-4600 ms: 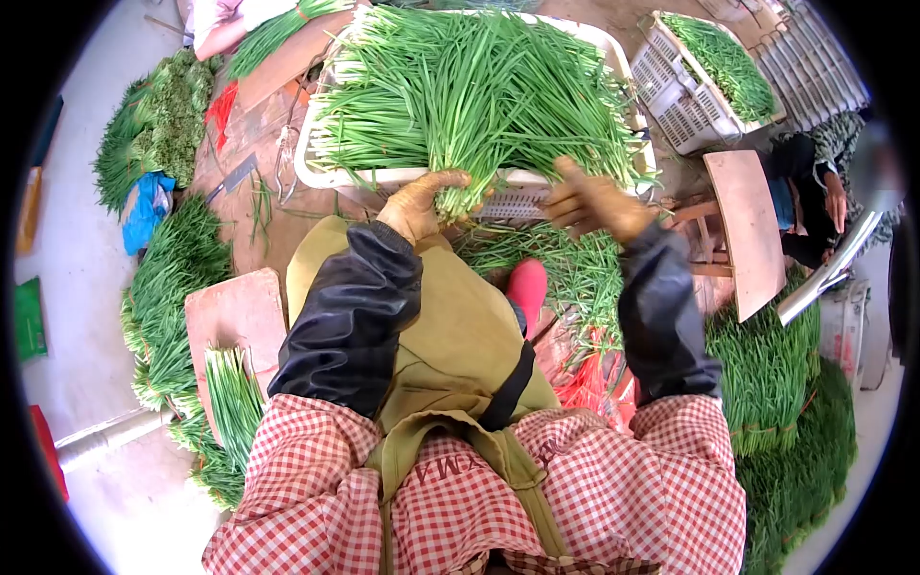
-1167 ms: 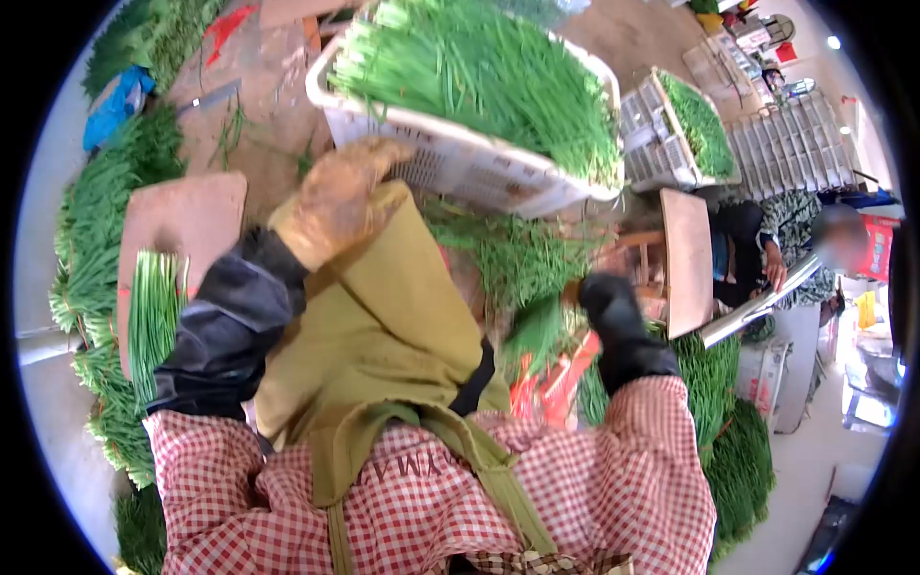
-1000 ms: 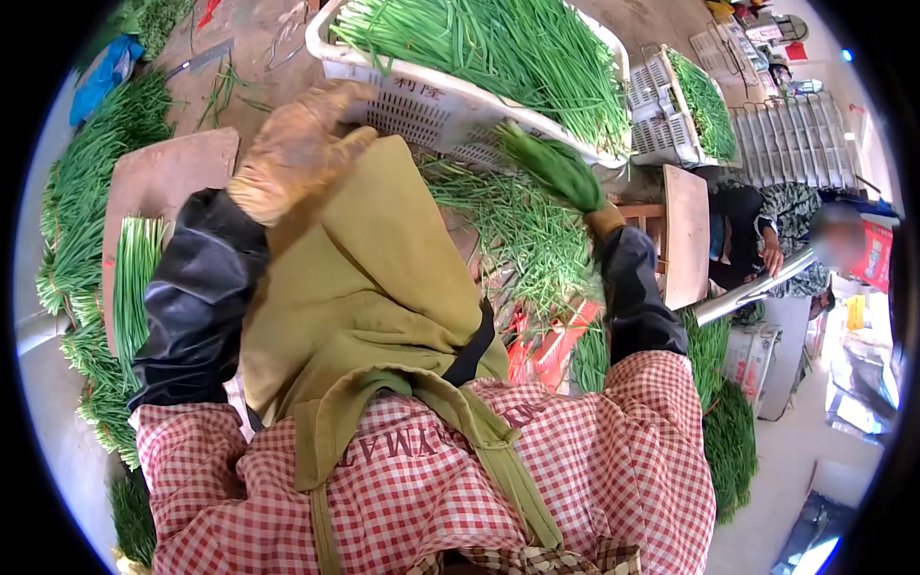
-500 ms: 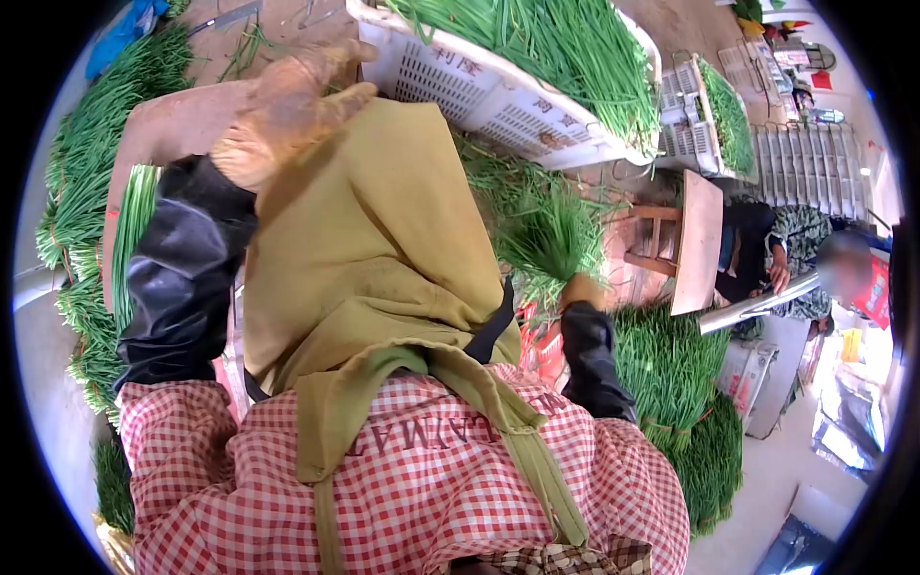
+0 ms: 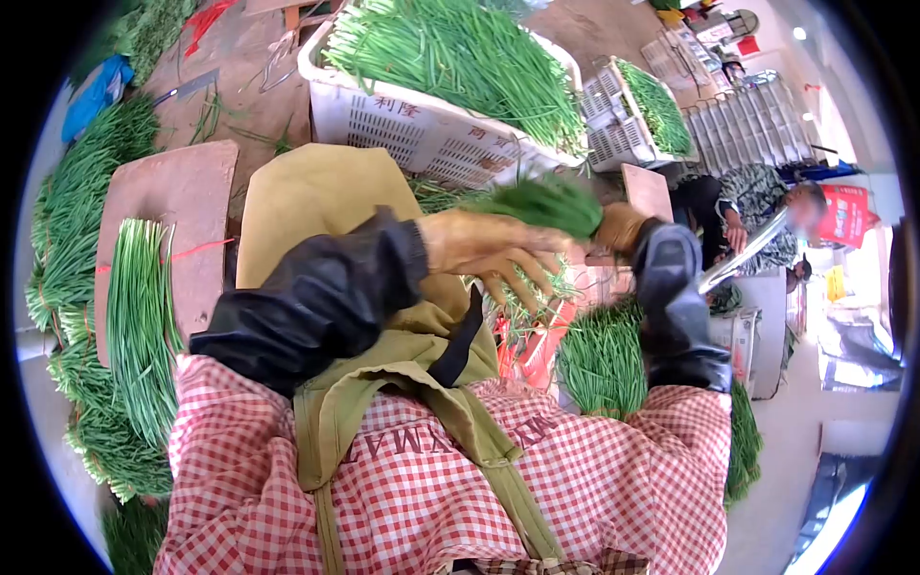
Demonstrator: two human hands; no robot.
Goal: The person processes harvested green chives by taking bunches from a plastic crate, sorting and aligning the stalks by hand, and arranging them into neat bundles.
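My right hand [image 5: 623, 228], in a tan glove, is closed on a bunch of chives [image 5: 544, 204] that is blurred by motion. My left hand [image 5: 498, 251], gloved too, reaches across above my apron, just beneath the bunch. Its fingers are apart and nothing shows in them; whether it touches the leaves I cannot tell. On the brown board [image 5: 206, 187] at my left lies a loose pile of chives [image 5: 142, 331], with a red tie [image 5: 206, 251] across the board beside and partly beneath it.
A white plastic crate [image 5: 331, 105] heaped with chives stands ahead, a second crate [image 5: 599, 125] to its right. Tied chive bundles [image 5: 96, 230] line the far left; more chives [image 5: 602, 359] stand at my right. A person [image 5: 762, 206] sits at the right near a metal tube [image 5: 743, 254].
My left hand has swung right from the board's far edge to beside the bunch. My right hand has raised the bunch forward off the heap. More of the board and its chives shows.
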